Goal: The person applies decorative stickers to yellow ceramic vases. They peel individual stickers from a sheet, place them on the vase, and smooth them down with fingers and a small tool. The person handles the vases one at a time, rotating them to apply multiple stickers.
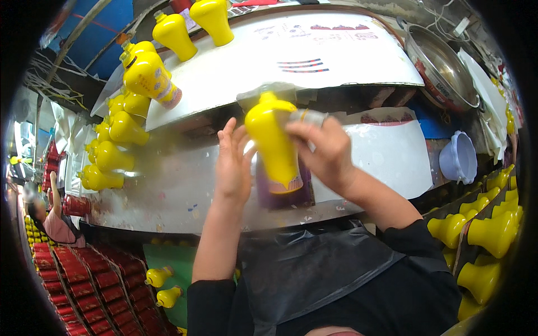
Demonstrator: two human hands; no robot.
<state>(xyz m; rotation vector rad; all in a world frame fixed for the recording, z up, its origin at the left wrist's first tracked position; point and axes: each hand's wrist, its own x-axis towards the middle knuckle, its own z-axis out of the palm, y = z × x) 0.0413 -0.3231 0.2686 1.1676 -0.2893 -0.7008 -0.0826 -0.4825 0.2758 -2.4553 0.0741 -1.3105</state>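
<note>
Workbench (162, 193): long and grey, flecked with scraps, running beneath both hands and away to their left.
White board (246, 67): raised just beyond the hands, with three thin dark strips (302, 66) lying on it.
Yellow bottle (273, 143): between the two hands, neck up and leaning slightly, its foot over a purple block (307, 194); from here I can't tell whether it touches the block.
Left hand (231, 168): at the bottle's left side, fingers partly spread; whether it grips, I can't tell.
Right hand (332, 150): bent in at the bottle's upper right side, a pale scrap (310, 116) by its fingers; too blurred to tell how firmly it holds anything.
Bottle row (128, 127): more yellow ones curving along past the left hand.
Paper sheet (386, 157): white, red-printed at its far edge, right of the right hand.
Lilac bucket (458, 158): farther right, with a metal basin (440, 67) beyond it.
Red boxes (95, 285): stacked low, left of the left forearm.
</note>
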